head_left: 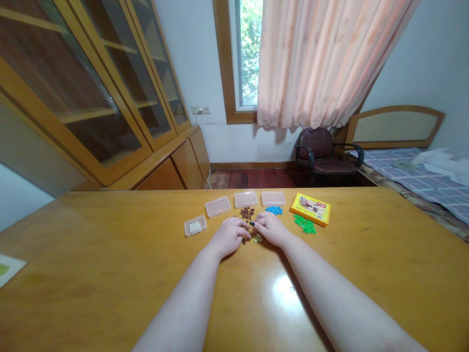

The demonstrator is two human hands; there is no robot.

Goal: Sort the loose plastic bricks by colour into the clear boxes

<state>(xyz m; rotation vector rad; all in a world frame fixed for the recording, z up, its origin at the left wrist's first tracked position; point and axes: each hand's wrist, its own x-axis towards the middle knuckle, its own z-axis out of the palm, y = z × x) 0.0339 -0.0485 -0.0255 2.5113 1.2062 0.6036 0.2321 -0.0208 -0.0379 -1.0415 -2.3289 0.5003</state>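
Note:
My left hand (230, 235) rests on the table with its fingers bent and a little apart, their tips among small brown and yellowish pieces. Opposite it, my right hand (271, 229) has its fingers curled together; a small dark spot shows at its fingertips, perhaps a piece. Just beyond the hands lies a pile of brown pieces (247, 213). Small yellowish pieces (257, 238) lie between the hands, partly covered by them. Blue pieces (274, 210) are heaped past my right hand, and green pieces (305, 224) lie to its right.
Clear plastic boxes stand in an arc: one with white contents (195, 227), then a left box (218, 207), a middle box (245, 199) and a right box (273, 198). A yellow box (310, 209) lies by the green pieces. Paper (10, 269) lies at the table's left edge.

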